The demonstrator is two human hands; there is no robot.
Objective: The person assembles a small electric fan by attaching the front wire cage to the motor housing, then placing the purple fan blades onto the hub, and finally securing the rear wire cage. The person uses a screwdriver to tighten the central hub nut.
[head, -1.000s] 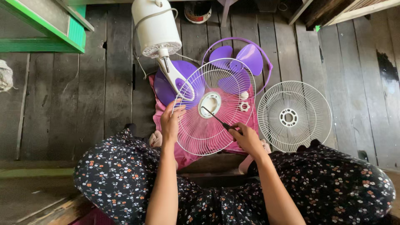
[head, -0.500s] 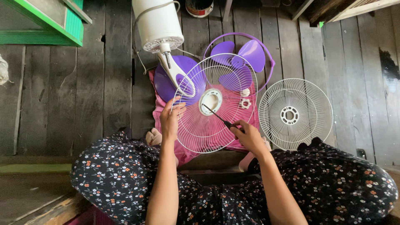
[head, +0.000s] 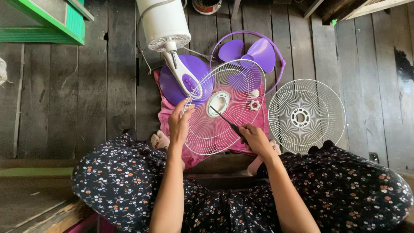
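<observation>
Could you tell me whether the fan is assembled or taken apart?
Taken apart: the purple blade, second grille and motor housing lie separately on the floor.

White wire fan guard (head: 224, 110), tilted above pink cloth
Dark-handled screwdriver (head: 227, 121) lies across it, tip near the centre ring

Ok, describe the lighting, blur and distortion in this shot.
Head view: soft even daylight, no harsh glare; planks bow toward the edges from wide-angle distortion. The wire guard, left hand and right hand with the screwdriver look sharp; corners darken.
</observation>
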